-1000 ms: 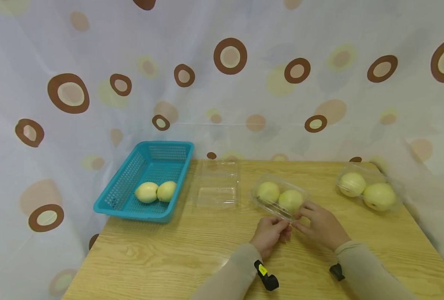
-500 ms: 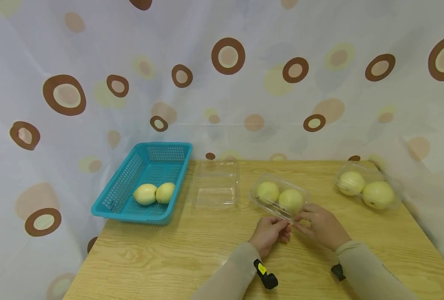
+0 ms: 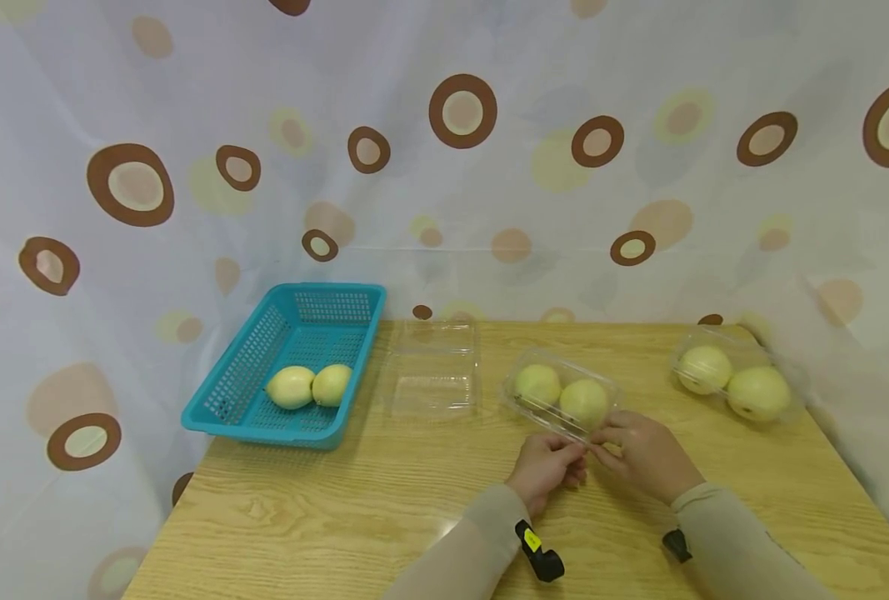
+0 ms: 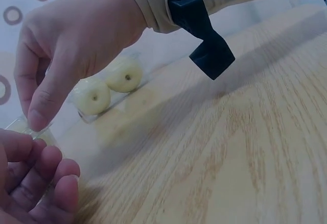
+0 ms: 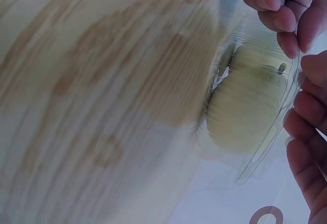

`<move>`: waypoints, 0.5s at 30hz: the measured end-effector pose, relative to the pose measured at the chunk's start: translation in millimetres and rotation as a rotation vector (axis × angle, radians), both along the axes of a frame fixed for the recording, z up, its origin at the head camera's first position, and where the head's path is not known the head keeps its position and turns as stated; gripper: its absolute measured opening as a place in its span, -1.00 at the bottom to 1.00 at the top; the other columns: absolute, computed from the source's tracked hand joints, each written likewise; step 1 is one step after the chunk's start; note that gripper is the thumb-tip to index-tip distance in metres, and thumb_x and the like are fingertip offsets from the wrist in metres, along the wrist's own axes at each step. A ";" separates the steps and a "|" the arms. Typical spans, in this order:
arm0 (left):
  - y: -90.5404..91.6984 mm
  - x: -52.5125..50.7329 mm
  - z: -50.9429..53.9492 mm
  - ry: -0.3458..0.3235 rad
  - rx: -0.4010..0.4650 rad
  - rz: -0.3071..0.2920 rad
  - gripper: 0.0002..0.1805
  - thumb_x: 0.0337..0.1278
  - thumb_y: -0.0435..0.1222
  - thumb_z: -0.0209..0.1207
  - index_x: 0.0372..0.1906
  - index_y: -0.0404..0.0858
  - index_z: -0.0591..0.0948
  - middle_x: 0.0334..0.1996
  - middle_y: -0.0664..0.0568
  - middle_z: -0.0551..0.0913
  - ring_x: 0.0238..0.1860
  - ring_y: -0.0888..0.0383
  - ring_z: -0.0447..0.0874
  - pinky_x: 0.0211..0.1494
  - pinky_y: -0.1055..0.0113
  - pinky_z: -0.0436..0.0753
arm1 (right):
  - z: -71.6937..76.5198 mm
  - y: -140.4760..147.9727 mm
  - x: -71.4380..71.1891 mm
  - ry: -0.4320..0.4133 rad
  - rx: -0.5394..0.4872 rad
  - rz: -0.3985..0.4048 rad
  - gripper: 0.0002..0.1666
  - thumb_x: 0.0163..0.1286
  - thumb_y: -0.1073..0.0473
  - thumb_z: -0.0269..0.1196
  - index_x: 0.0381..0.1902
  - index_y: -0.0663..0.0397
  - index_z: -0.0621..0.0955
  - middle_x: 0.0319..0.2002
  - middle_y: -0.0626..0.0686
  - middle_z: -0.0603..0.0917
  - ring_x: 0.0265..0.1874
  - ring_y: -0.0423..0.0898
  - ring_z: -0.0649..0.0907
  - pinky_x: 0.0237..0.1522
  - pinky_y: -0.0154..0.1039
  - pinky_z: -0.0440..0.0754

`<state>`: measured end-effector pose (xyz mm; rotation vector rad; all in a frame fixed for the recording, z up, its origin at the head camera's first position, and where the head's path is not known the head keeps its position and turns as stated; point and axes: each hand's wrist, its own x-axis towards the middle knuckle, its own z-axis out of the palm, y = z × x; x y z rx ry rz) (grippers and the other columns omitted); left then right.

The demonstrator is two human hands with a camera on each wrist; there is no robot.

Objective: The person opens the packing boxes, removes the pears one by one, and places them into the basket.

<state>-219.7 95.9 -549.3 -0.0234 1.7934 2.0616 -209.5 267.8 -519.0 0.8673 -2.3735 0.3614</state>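
Note:
A clear plastic clamshell box (image 3: 596, 374) lies over two pale yellow-green round fruits on the table in the head view. At its near right corner, my left hand (image 3: 545, 468) pinches the rim between thumb and forefinger, its other fingers curled. Close beside it, my right hand (image 3: 645, 456) pinches the same rim with thumb and forefinger. Left wrist view: the thumbs of my left hand (image 4: 33, 178) and right hand (image 4: 82, 45) nearly meet at the rim. In the right wrist view, one fruit (image 5: 248, 101) shows through the box wall, and the rim runs along the fingertips.
A blue plastic basket (image 3: 215, 408) with two more fruits (image 3: 292, 387) stands at the left. Beside it an opened clear clamshell box (image 3: 432, 393) lies flat. Another clear box (image 3: 731, 343) with two fruits sits at the far right, near the table's edge. A patterned curtain (image 3: 526, 192) hangs behind.
Both hands keep to the same corner of the box. My left hand has shifted slightly to the right along the rim. The boxes and the basket stay put.

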 end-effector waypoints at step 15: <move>-11.8 -4.7 -7.2 -0.070 0.227 0.013 -0.81 0.30 -0.30 0.11 -0.27 -0.38 0.61 -0.50 -0.06 0.61 -0.53 0.13 0.61 -0.44 0.28 0.66 | 3.5 -3.8 1.6 0.032 0.038 -0.007 -0.89 -0.13 0.27 0.46 -0.56 0.02 0.72 -0.49 -0.15 0.61 -0.56 -0.30 0.55 -0.57 -0.40 0.53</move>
